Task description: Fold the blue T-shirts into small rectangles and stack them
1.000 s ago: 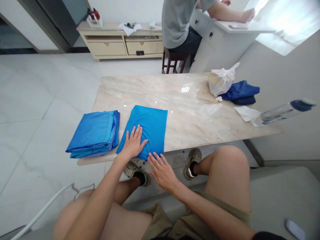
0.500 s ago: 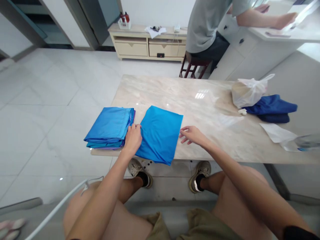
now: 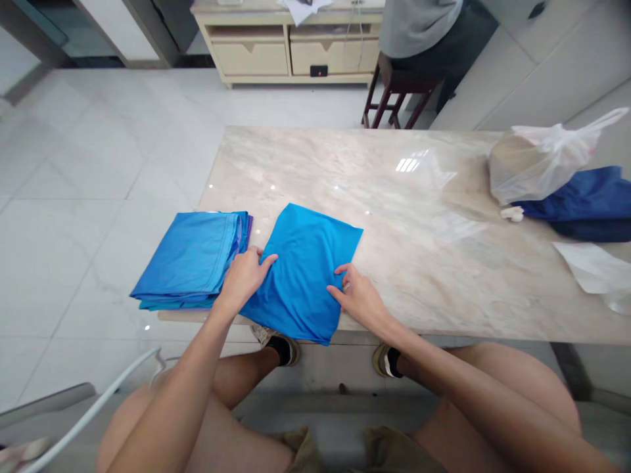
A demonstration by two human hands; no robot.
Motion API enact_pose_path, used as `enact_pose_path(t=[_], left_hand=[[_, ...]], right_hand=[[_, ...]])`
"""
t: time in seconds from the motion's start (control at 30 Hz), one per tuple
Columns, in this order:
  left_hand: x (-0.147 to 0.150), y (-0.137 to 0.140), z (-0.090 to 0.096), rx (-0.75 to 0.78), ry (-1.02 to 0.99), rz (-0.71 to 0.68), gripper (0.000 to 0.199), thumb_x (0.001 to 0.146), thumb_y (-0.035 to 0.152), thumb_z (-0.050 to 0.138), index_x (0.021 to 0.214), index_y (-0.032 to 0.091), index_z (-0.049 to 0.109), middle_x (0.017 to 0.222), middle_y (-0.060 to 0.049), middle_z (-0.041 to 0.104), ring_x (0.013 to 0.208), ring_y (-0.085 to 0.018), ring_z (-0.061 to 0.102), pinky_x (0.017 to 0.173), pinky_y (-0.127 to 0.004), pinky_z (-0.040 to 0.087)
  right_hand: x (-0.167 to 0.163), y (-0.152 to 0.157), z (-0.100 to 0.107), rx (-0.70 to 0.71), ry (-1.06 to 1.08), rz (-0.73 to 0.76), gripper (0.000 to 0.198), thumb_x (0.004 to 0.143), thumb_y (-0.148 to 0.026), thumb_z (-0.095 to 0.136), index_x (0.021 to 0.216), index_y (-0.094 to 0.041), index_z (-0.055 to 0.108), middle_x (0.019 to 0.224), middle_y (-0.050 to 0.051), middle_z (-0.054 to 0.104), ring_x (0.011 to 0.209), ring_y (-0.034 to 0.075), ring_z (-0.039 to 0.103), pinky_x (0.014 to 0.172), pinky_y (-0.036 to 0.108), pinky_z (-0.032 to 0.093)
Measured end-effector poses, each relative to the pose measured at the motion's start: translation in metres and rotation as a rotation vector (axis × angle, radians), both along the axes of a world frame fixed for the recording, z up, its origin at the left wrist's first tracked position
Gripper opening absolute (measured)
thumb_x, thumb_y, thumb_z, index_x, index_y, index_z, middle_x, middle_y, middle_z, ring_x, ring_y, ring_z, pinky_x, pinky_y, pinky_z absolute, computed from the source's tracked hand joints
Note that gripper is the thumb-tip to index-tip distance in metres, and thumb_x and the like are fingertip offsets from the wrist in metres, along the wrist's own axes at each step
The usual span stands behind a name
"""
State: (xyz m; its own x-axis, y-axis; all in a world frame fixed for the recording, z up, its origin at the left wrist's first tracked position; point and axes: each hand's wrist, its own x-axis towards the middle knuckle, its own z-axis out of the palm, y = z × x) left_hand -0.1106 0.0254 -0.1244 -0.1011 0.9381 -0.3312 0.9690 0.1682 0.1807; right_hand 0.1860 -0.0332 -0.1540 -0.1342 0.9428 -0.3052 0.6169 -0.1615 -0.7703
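Observation:
A folded bright blue cloth [image 3: 305, 269] lies on the marble-patterned table, its near edge hanging over the front. At its left edge is my left hand [image 3: 245, 276], the thumb on top of the fabric and the fingers by the edge, partly hidden. My right hand [image 3: 362, 295] touches the cloth's right side; its thumb and forefinger are apart over the fabric, the other fingers curled at the edge. Left of my left hand sits a stack of folded blue cloths [image 3: 190, 256], with some purple showing at the side.
On the table's [image 3: 434, 263] right are a tied white plastic bag [image 3: 542, 164], dark blue fabric [image 3: 586, 203] and white paper [image 3: 586, 266]. Beyond the table, a person [image 3: 419, 29] sits on a dark wooden stool [image 3: 404, 82] near a cream cabinet [image 3: 251, 59]. A white cable [image 3: 98, 407] runs at lower left.
My right hand has moved left onto the cloth's right side. My left hand has turned, its thumb now lying over the fabric. The view has tilted down and come closer.

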Motion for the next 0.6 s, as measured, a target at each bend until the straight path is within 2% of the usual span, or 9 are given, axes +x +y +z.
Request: enact_pose_path(t=[0.1,0.17,0.27,0.33,0.4,0.5,0.6], left_hand=[[0.007,0.002,-0.004,-0.034,-0.023,-0.079,0.045,0.107,0.056,0.056,0.12,0.018,0.076,0.12,-0.018,0.084,0.119,-0.037,0.077,0.093,-0.038,0.055],[0.016,0.002,-0.005,-0.075,-0.064,-0.105,0.04,0.107,0.053,0.056,0.112,0.019,0.076,0.114,-0.016,0.085,0.115,-0.035,0.079,0.088,-0.036,0.054],[0.031,-0.002,-0.003,-0.107,-0.072,-0.116,0.037,0.105,0.052,0.057,0.108,0.02,0.075,0.103,-0.013,0.085,0.106,-0.034,0.08,0.082,-0.035,0.052],[0.039,-0.007,0.002,-0.088,-0.029,-0.14,0.035,0.105,0.051,0.057,0.109,0.021,0.075,0.107,-0.014,0.085,0.109,-0.035,0.079,0.082,-0.037,0.053],[0.046,-0.013,0.008,-0.062,0.045,-0.16,0.037,0.105,0.051,0.055,0.109,0.021,0.075,0.113,-0.017,0.084,0.114,-0.038,0.078,0.084,-0.039,0.054],[0.057,-0.021,0.015,-0.037,0.162,-0.152,0.048,0.109,0.055,0.045,0.115,0.019,0.076,0.117,-0.023,0.083,0.114,-0.043,0.078,0.084,-0.044,0.056],[0.068,-0.026,0.02,-0.033,0.22,-0.151,0.053,0.11,0.053,0.04,0.124,0.016,0.074,0.119,-0.026,0.081,0.112,-0.046,0.078,0.085,-0.047,0.057]], right_hand=[[0.011,0.002,-0.006,0.109,-0.015,0.034,0.027,0.098,-0.032,0.073,0.122,-0.026,0.063,0.08,-0.004,0.069,0.07,0.022,0.071,0.067,0.032,0.049],[0.028,0.012,0.0,0.221,-0.044,-0.032,0.023,0.101,-0.03,0.069,0.123,-0.025,0.065,0.084,-0.001,0.072,0.072,0.023,0.07,0.072,0.035,0.051],[0.062,0.02,0.018,0.428,-0.117,-0.09,0.021,0.107,-0.029,0.06,0.126,-0.024,0.067,0.115,0.009,0.076,0.083,0.023,0.072,0.081,0.038,0.056],[0.085,0.016,0.029,0.503,-0.172,0.007,0.018,0.11,-0.03,0.057,0.121,-0.023,0.07,0.123,0.012,0.075,0.093,0.025,0.072,0.087,0.04,0.058],[0.104,0.004,0.035,0.512,-0.204,0.184,0.019,0.113,-0.03,0.056,0.114,-0.025,0.074,0.116,0.011,0.076,0.103,0.027,0.071,0.094,0.043,0.058],[0.122,-0.015,0.032,0.479,-0.192,0.418,0.023,0.114,-0.029,0.054,0.117,-0.025,0.076,0.115,0.011,0.077,0.113,0.029,0.068,0.102,0.046,0.058],[0.127,-0.027,0.025,0.438,-0.17,0.538,0.022,0.114,-0.03,0.058,0.123,-0.022,0.076,0.116,0.012,0.074,0.113,0.029,0.069,0.102,0.045,0.059]])
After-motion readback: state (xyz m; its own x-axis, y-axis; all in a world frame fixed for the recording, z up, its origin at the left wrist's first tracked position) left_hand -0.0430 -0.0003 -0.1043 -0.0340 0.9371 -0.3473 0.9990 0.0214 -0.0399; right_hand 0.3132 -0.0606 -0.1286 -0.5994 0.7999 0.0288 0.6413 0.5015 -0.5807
